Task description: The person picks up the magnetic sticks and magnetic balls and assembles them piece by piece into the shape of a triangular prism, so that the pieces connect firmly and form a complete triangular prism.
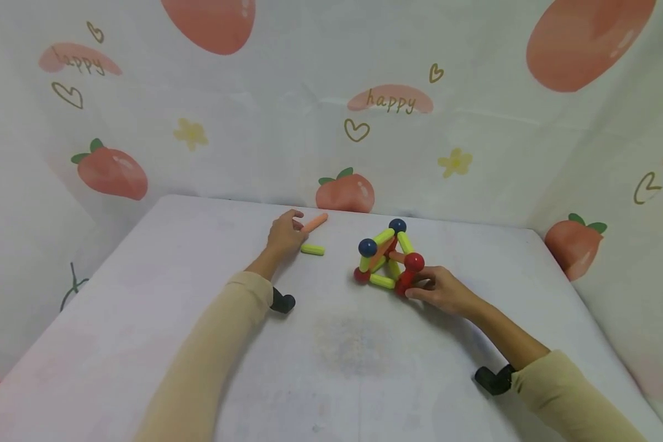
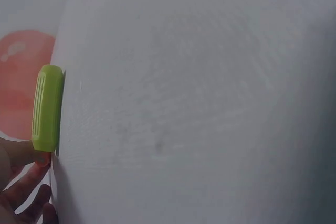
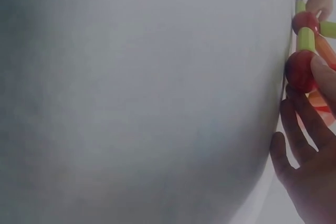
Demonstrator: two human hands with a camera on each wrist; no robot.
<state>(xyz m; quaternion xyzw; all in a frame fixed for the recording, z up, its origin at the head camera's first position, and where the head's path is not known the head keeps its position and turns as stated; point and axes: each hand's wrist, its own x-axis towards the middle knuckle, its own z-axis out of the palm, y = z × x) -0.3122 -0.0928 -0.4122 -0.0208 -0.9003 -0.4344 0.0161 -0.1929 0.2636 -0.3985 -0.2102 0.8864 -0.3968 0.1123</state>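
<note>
The left hand (image 1: pixel 284 236) is near the far edge of the table, pinching the near end of an orange building stick (image 1: pixel 316 221) between thumb and fingers. A loose yellow-green stick (image 1: pixel 312 250) lies just beside that hand; the left wrist view shows it large, partly covering the fingertips. To the right stands a frame of sticks and balls, with blue balls (image 1: pixel 367 247) on top and yellow-green sticks (image 1: pixel 383 281) along its sides. At its near right corner, the right hand (image 1: pixel 444 290) holds the lower red ball (image 3: pixel 301 72) between thumb and fingers.
A white table (image 1: pixel 243 368) lies under everything, backed by a printed curtain (image 1: pixel 287 123) with fruit and hearts. Black straps (image 1: pixel 494 380) hang at both wrists. At the left edge, a dark cord (image 1: pixel 73 285) shows.
</note>
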